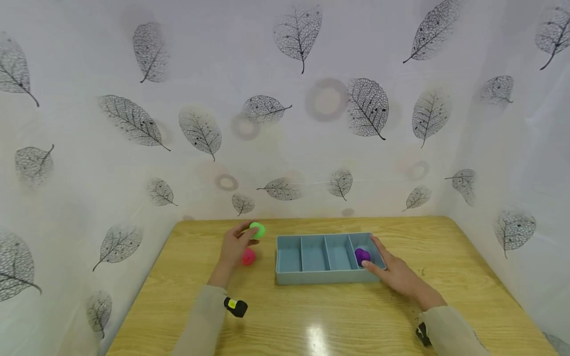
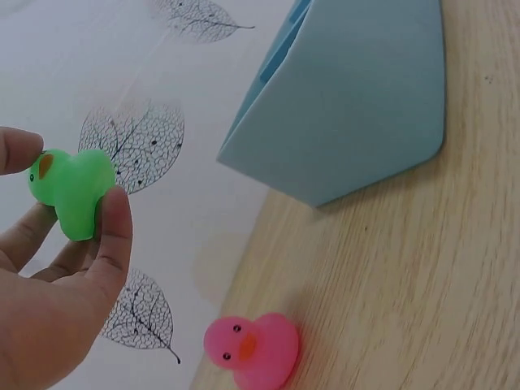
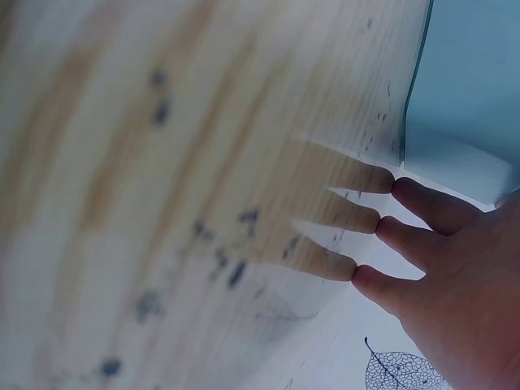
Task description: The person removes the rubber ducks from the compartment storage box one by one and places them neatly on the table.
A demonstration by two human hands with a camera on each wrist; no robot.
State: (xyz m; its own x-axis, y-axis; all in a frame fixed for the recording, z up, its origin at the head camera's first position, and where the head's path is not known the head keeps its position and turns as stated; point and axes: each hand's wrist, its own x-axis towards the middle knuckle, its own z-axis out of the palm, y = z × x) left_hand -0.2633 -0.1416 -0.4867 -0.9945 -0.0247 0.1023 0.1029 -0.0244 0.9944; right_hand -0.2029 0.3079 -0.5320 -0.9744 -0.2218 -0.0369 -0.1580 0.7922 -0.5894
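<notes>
My left hand (image 1: pixel 234 247) pinches a green rubber duck (image 2: pixel 77 187) between thumb and fingertips, raised above the table to the left of the tray. Below it, a pink rubber duck (image 2: pixel 258 349) sits on the table. The pale blue tray (image 1: pixel 329 277) has several compartments in a row. In its rightmost compartment lies a purple duck-like toy (image 1: pixel 362 256), partly covered by the thumb of my right hand (image 1: pixel 398 277). That hand rests at the tray's right end, thumb over the front rim. In the right wrist view its fingers are straight and spread, fingertips on the tabletop.
The wood-grain table (image 1: pixel 267 321) carries small dark marks near the right hand. A pale curtain (image 1: pixel 285 148) printed with leaves stands behind the table and along both sides. Both wrists wear small black devices.
</notes>
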